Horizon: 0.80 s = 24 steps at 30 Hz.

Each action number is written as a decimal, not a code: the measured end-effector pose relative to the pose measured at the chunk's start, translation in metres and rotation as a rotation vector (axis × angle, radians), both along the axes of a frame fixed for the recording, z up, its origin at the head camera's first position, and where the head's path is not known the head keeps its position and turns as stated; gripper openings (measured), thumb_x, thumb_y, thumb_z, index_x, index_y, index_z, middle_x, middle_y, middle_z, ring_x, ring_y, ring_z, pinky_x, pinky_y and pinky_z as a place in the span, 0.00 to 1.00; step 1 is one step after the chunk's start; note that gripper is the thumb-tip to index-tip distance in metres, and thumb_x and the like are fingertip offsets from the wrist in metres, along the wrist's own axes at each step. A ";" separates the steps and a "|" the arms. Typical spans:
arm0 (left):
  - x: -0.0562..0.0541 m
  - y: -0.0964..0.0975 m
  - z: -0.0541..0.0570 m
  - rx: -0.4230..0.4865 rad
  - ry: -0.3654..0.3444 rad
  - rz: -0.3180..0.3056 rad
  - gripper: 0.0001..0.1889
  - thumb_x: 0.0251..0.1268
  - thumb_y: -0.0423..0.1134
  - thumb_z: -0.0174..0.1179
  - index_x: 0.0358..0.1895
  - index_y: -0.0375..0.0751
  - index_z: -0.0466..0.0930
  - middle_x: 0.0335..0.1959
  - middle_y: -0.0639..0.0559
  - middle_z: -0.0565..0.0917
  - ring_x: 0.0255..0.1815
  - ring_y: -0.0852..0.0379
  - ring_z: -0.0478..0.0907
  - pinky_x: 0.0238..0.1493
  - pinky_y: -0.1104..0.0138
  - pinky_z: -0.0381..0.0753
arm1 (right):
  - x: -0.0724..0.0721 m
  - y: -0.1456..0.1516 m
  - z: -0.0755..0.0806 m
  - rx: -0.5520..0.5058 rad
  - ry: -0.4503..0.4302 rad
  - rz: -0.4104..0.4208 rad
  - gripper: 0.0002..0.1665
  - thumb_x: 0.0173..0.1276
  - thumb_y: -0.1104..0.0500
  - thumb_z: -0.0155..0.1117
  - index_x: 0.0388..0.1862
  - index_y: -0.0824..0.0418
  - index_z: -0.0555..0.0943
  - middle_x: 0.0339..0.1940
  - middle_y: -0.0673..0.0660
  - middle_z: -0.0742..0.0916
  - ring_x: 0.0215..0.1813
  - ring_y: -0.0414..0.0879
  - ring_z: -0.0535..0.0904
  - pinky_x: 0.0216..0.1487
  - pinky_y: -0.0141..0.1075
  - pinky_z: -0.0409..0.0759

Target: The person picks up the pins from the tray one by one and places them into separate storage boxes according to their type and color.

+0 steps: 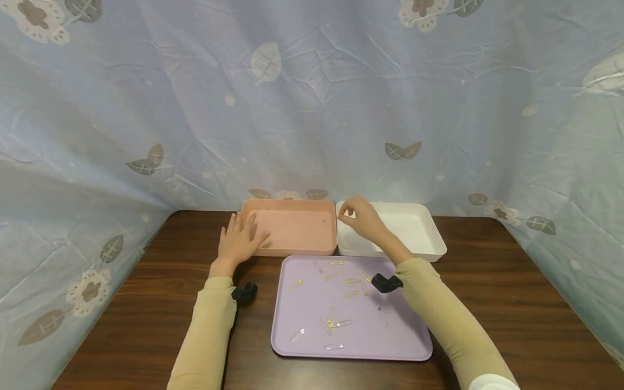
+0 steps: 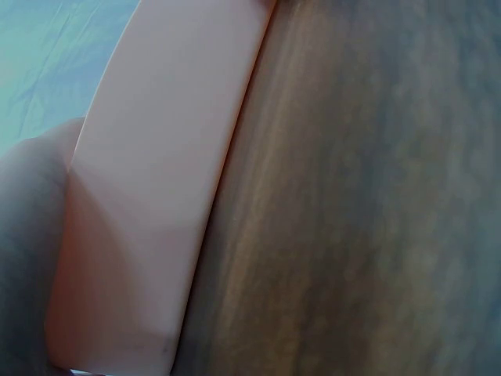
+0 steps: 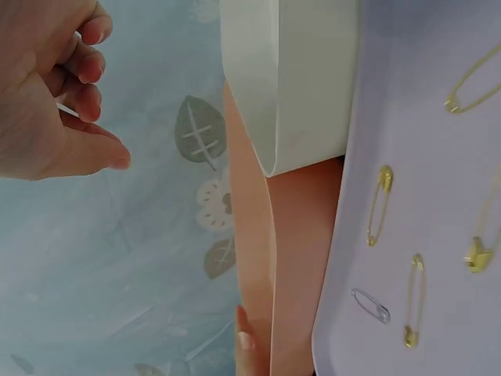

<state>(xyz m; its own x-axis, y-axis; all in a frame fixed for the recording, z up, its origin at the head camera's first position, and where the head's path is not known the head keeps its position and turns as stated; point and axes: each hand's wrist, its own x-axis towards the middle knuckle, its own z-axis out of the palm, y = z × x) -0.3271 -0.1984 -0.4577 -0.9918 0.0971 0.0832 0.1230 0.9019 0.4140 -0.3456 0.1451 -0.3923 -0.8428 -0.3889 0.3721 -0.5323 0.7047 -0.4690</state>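
Observation:
My left hand (image 1: pixel 238 241), fingers spread, rests at the left end of the pink tray (image 1: pixel 294 251); its thumb (image 2: pixel 31 235) reaches over the tray's wall in the left wrist view. Bent at the fingers, my right hand (image 1: pixel 362 218) hovers over the left side of the white tray (image 1: pixel 414 251), near where the two trays meet. Its thumb (image 3: pixel 94 153) and index finger come close together; no object shows between them, though a small one could be hidden. Gold safety pins (image 3: pixel 380 205) and silver safety pins (image 1: pixel 297 335) lie scattered on the purple tray (image 1: pixel 380 346).
A tiny bright object (image 1: pixel 322 220), too small to identify, is in the pink tray near its right end. All three trays stand on a dark wooden table (image 1: pixel 507 303). Behind them hangs a floral cloth (image 1: pixel 322 135), close to the table's back edge.

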 end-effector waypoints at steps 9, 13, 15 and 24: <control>0.001 0.000 -0.002 0.020 -0.014 -0.006 0.45 0.67 0.72 0.40 0.79 0.51 0.43 0.79 0.33 0.39 0.81 0.35 0.33 0.73 0.33 0.37 | 0.031 0.034 -0.007 -0.022 -0.025 -0.023 0.03 0.65 0.60 0.67 0.33 0.58 0.82 0.29 0.54 0.78 0.32 0.45 0.67 0.36 0.36 0.67; 0.002 0.001 -0.001 0.012 -0.007 0.000 0.45 0.67 0.72 0.41 0.79 0.50 0.44 0.79 0.33 0.40 0.81 0.35 0.34 0.73 0.33 0.38 | 0.046 0.048 -0.009 -0.052 -0.083 -0.059 0.03 0.65 0.59 0.68 0.33 0.57 0.82 0.30 0.53 0.79 0.34 0.45 0.67 0.37 0.36 0.67; 0.002 0.000 -0.001 0.005 -0.001 0.003 0.45 0.67 0.72 0.41 0.79 0.51 0.44 0.79 0.33 0.40 0.81 0.35 0.35 0.73 0.33 0.39 | 0.053 0.054 -0.009 -0.068 -0.102 -0.072 0.03 0.65 0.58 0.67 0.34 0.57 0.82 0.31 0.53 0.79 0.34 0.45 0.68 0.37 0.36 0.67; 0.000 -0.001 -0.004 0.006 0.010 0.003 0.45 0.67 0.71 0.41 0.79 0.50 0.44 0.80 0.34 0.40 0.81 0.36 0.34 0.73 0.34 0.40 | 0.076 0.083 -0.017 -0.107 -0.108 -0.093 0.03 0.63 0.59 0.69 0.34 0.56 0.83 0.29 0.50 0.78 0.33 0.42 0.67 0.33 0.32 0.67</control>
